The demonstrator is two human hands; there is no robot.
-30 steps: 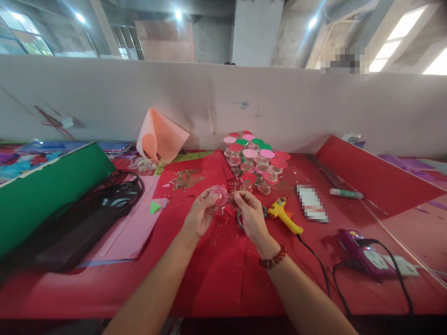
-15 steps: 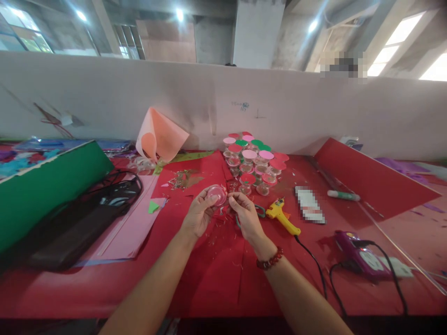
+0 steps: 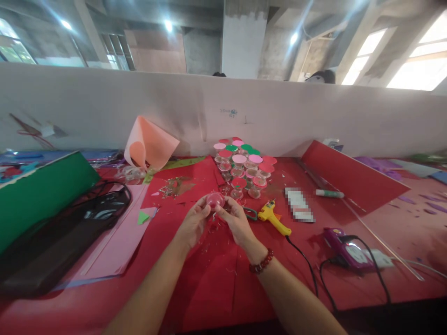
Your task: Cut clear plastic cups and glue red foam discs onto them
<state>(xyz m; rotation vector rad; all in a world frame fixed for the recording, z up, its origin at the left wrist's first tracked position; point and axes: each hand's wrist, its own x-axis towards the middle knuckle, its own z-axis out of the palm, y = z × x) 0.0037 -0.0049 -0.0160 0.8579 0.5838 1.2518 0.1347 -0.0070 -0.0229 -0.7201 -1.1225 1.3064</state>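
Observation:
Between both hands, above the red table, is a small clear plastic cup that looks pinkish against the red. My left hand grips its left side, thumb on the near face. Closed on its right side is my right hand, with a red bead bracelet at the wrist. Behind my hands stand several similar clear cups, stacked and topped with red, pink and green paper discs. Just right of my right hand are green-handled scissors, partly hidden, and a yellow glue gun.
On the right lie a blurred-out white item, a glue stick or marker, a purple power strip with cords and a red board. Pink paper sheets, a black bag and a green board are left.
My right hand has moved from beside the cup onto its right side, so both hands now hold it. The cup has tilted, and the view has shifted slightly right.

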